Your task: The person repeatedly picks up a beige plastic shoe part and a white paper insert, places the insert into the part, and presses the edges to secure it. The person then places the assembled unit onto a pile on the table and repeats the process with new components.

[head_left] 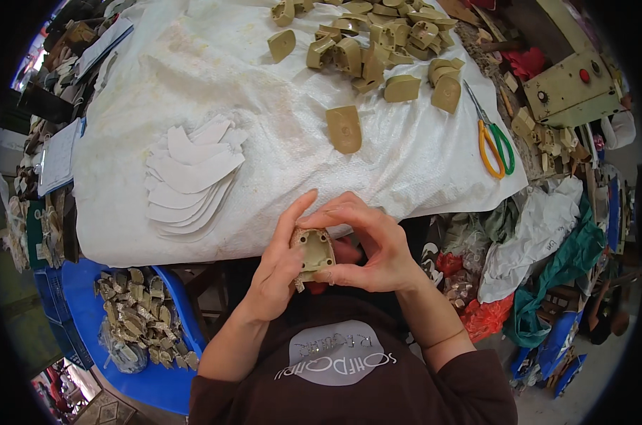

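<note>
Basically left hand (270, 273) & right hand (383, 244) hold a heel block (315, 251) btwn them, hollow side up prob. for visibility, w/ white pieces (193, 176) fwd-left of hands.

That olive-tan heel block (317, 253) is held up just off the white-covered tabletop's (278, 134) near edge, hollow, hole-dotted face upward, speckled covering (297, 236) round its side, a short end (299, 285) sticking out.
</note>
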Motion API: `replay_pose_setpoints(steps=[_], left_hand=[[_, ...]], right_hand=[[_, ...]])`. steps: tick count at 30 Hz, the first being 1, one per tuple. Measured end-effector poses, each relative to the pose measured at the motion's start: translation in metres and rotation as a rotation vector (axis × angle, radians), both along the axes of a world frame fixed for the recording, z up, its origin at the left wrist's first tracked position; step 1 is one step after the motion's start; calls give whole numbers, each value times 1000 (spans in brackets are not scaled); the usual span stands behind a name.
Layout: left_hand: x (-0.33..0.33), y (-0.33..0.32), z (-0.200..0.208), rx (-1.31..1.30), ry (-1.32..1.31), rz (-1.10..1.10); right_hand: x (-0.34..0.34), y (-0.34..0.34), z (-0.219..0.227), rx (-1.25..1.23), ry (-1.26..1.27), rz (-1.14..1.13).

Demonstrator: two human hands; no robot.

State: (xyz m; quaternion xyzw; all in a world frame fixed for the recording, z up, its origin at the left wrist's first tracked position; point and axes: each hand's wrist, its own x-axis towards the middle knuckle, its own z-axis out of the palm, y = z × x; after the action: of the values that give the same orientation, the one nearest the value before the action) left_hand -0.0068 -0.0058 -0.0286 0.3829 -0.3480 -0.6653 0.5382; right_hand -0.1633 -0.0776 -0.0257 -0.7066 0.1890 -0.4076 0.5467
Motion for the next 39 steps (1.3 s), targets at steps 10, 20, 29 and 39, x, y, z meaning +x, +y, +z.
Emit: replay_pose_setpoints(steps=[10,20,29,39], left_hand=[[-16,4,0,-113,-48,125],[-26,3,-20,-264,-381,418],[-22,3,-9,-91,-254,439],[-7,-1,-6,-158,21,290]], right_hand=[[12,-2,0,401,-3,100],[20,12,-23,236,-75,112],[28,32,-20,230,-155,9],[16,16,-7,175,65,-125]])
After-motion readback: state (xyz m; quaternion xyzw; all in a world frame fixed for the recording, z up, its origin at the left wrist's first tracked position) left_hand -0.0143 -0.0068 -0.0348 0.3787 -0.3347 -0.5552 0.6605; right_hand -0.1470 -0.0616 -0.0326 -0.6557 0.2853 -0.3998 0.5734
